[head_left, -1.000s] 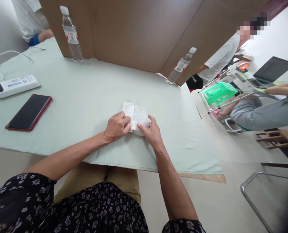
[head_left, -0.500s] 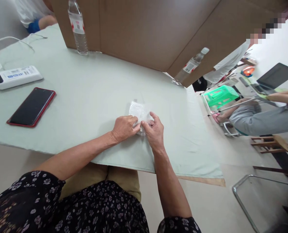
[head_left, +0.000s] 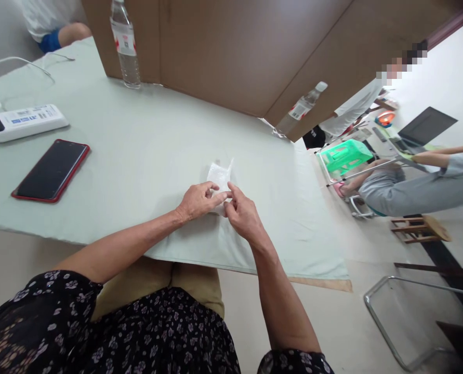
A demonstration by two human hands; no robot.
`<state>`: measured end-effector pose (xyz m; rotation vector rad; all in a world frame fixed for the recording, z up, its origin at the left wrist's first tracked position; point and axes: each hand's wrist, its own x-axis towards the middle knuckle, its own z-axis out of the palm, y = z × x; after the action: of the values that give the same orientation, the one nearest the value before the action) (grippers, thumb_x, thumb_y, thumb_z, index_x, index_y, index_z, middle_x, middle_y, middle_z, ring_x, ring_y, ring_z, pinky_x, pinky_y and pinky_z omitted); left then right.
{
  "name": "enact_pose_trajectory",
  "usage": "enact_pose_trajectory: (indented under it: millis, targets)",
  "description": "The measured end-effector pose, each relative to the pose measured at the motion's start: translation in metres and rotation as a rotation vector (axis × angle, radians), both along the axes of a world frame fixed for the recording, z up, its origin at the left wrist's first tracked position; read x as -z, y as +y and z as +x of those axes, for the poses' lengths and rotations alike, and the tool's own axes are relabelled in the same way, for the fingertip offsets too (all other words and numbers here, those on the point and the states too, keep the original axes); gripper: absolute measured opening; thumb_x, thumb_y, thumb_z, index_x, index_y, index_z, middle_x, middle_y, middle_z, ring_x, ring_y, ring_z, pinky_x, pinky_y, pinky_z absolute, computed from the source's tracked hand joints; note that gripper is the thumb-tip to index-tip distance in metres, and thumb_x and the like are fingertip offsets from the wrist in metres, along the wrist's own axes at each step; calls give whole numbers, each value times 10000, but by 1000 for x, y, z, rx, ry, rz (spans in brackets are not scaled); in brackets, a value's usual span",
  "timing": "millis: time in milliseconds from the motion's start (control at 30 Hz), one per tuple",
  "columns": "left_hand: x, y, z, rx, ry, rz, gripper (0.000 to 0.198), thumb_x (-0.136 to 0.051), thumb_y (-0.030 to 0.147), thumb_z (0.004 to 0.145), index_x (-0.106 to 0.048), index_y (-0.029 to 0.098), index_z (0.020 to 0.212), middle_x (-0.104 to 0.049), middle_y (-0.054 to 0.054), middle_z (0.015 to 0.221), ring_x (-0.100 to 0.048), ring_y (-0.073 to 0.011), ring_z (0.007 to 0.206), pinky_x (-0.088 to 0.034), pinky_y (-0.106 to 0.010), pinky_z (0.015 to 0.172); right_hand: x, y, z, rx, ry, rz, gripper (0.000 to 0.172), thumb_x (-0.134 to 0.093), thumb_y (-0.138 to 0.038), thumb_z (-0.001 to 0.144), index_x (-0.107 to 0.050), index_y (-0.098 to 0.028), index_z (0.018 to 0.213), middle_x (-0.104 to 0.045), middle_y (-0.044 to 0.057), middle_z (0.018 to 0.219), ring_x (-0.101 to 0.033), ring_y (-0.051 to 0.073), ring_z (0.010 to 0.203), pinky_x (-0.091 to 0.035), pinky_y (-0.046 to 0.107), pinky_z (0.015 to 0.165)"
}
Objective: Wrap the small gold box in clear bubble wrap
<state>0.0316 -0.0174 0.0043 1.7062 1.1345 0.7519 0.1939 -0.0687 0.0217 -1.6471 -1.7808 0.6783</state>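
A small clear plastic bag, crumpled and folded, lies on the pale green cloth-covered table near its front edge. My left hand pinches the bag's near edge with thumb and fingers. My right hand meets it from the right, its fingertips pressed on the same edge. The bag's far corner sticks up a little. What is inside the bag is too small to make out.
A red-cased phone and a white power strip lie at the left. Two water bottles stand before a brown board. Other people sit at right near a green stool and a laptop.
The bag has been folded narrower, from a flat spread to a small bunch. Both hands have drawn together at its near edge.
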Motion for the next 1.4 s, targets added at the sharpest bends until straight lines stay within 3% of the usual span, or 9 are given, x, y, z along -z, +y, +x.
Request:
enact_pose_trajectory:
  millis: [67,167,267,400,533,767,933,1100,1400]
  targets:
    - [1,0,2,-16,27,6,414,-629,404,798,-653,154,1128,-484,68,589,-484,-130,579,-364,-258,586,1,2,2,-40,-33,14,617,-494,-174,830,-483,-163,1446,-742,115,1162,-644,161,673,-571,374,741]
    - [4,0,5,-14,52,52,505,-618,286,779,-593,156,1267,-465,84,587,-484,-133,583,-377,-260,610,4,6,5,-35,171,-56,564,-482,-219,843,-497,-180,1406,-736,95,1135,-602,113,567,-567,333,648]
    - [6,1,6,-8,75,67,575,-605,260,774,-558,159,1338,-460,89,584,-484,-138,581,-397,-264,628,11,10,12,153,388,-42,489,-563,-336,821,-553,-171,1282,-721,68,1047,-575,85,537,-533,282,571]
    - [5,1,5,15,158,113,598,-590,279,793,-552,191,1383,-495,77,588,-516,-149,594,-424,-268,647,19,18,23,350,454,-132,533,-689,-423,731,-587,-144,1173,-703,52,899,-606,117,567,-422,229,430]
    - [5,-2,6,8,255,204,640,-586,298,815,-514,231,1447,-599,44,670,-571,-163,643,-453,-270,677,20,35,24,283,469,-296,559,-733,-479,690,-638,-118,1107,-651,16,669,-598,156,554,-373,232,374]
    - [10,-2,5,105,393,428,554,-521,279,887,-540,250,1440,-731,-51,1009,-660,-197,844,-496,-298,766,17,67,20,157,415,-365,323,-731,-466,675,-625,-178,775,-508,-64,467,-392,83,383,-278,225,354]
    - [9,2,6,148,491,429,353,-503,305,901,-722,233,1169,-723,-63,915,-658,-207,803,-494,-301,730,18,79,23,161,385,-367,323,-751,-453,652,-543,-208,687,-426,-91,444,-355,73,408,-244,224,403]
    - [12,3,7,112,398,373,307,-514,294,877,-738,221,1075,-730,-55,922,-661,-212,848,-491,-313,764,23,85,22,81,470,-283,296,-732,-437,650,-569,-191,656,-447,-72,542,-357,77,511,-277,234,489]
    - [7,-1,9,-62,317,195,339,-604,342,812,-616,207,1122,-670,-11,836,-620,-194,746,-482,-322,738,20,57,15,71,692,-46,226,-767,-394,712,-767,-203,832,-726,-4,809,-619,171,783,-491,312,774]
